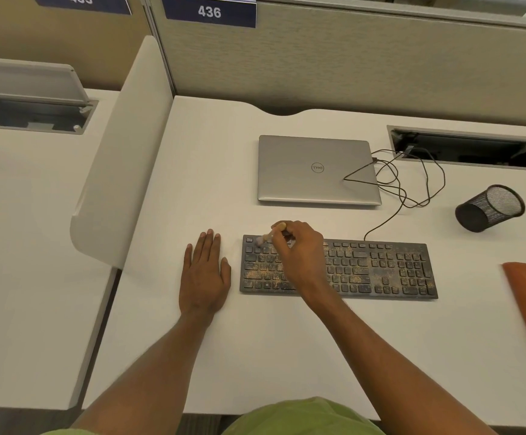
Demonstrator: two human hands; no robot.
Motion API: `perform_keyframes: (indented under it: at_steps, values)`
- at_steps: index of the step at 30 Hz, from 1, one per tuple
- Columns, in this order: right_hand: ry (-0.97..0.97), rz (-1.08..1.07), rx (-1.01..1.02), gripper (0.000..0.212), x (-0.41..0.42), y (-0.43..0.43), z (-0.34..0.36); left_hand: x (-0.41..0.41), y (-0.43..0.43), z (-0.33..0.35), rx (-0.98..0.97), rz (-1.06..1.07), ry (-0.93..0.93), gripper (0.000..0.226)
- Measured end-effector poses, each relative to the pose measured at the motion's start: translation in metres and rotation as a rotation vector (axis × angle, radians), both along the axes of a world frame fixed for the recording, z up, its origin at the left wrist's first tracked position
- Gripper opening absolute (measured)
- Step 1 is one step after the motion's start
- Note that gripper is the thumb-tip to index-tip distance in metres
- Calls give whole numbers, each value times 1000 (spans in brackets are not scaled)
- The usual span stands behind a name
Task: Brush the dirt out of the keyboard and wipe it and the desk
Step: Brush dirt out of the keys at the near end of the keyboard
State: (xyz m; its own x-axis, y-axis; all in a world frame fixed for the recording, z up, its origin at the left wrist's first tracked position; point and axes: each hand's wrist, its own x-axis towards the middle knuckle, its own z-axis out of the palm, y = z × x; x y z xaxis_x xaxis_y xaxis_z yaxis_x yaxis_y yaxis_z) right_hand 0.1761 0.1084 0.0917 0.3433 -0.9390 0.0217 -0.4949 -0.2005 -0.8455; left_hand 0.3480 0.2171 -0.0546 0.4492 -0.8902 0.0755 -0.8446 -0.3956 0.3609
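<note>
R hand point(299, 255) pinches small brush point(266, 237), bristles on mid-desk keyboard point(381, 271) far-left corner, prob. to sweep grit off edge. L hand point(205, 274) flat, fingers straight, on desk point(255, 356) just beside it, likely bracing.

The person wears a yellow-green garment point(302, 416), its soft cloth bulging at the lower middle with a strip at lower left, while the forearms point(148, 365), left hand point(203, 277) and right hand point(299, 255) are bare.
</note>
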Motion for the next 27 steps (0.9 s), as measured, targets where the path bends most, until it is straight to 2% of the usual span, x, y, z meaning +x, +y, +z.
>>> perform_keyframes:
  at_steps: [6,14,20,24,27]
  values:
    - [107,75,23,22,-6,-1,-15,0,0,1,-1,0,5,64]
    - [-30,-2,-41,18,-10,4,-14,0,1,1,0,3,13,64]
    - [28,60,10,19,-15,3,-26,0,0,-1,-3,4,5,63]
    - [-17,15,-44,17,-16,4,-24,-1,0,0,-4,6,2,62]
    - [32,63,-52,17,-16,4,-27,0,1,1,-9,6,3,62]
